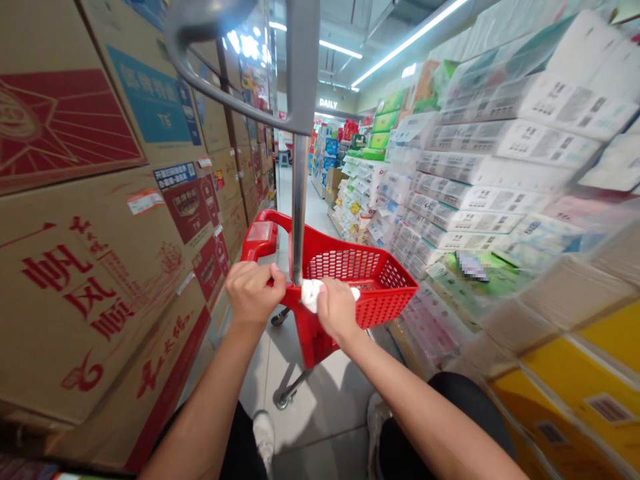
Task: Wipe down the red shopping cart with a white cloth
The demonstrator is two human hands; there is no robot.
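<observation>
A red plastic shopping cart [385,293] with a perforated basket stands right in front of me. My left hand [254,292] is closed around the near left part of its red frame, thumb on top. At the cart's near rim, my right hand [339,308] is closed on a crumpled white tissue [311,295], which sticks out on both sides of the fist. Between the two hands a metal pole [299,200] rises from the cart to a grey looped handle [300,80]. The parts of the rim under my fingers are hidden.
Stacked cardboard cartons [75,287] wall the left side closely. White packs of tissue paper [490,153] are piled along the right, with yellow packs [575,380] nearer me. A tiled floor [320,427] runs under the cart's caster [284,399] and down the aisle.
</observation>
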